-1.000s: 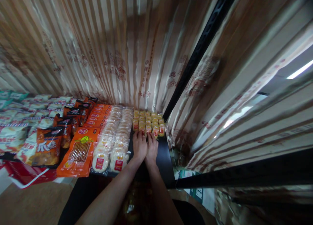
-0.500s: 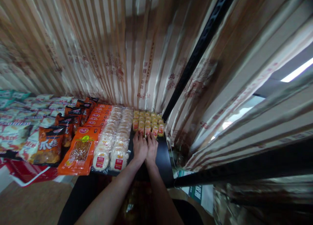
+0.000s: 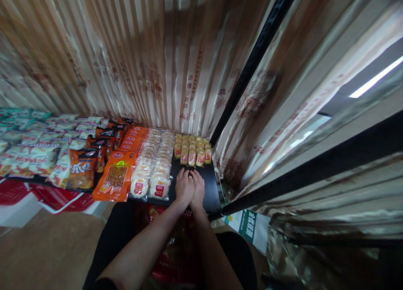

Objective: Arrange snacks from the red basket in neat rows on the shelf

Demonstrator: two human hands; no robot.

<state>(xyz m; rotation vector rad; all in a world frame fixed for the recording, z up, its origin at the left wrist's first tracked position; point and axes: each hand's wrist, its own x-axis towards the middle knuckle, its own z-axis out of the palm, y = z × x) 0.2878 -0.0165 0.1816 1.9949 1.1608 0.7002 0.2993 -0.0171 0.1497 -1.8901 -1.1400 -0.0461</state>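
Observation:
On the black shelf (image 3: 210,183), my left hand (image 3: 184,186) and my right hand (image 3: 197,186) lie side by side, touching, with fingers pointing forward. Both look open, fingers loosely bent, and I see nothing held in either. Just beyond the fingertips stand rows of small yellow wrapped cakes (image 3: 192,155), the front ones bearing red labels. Left of my hands are two rows of round white rice crackers (image 3: 159,186) in clear wrappers. A small gap separates my fingers from the nearest cakes.
Further left are orange snack-stick packets (image 3: 115,176), black-and-orange bags (image 3: 82,168) and white bags (image 3: 34,157). A black upright post (image 3: 241,86) rises at the shelf's back right corner, before draped patterned sheeting (image 3: 189,50). A slanting black bar (image 3: 283,180) lies right.
Both hands have drawn back from the front yellow cakes toward the shelf's near edge and let go of them. The camera view has shifted slightly.

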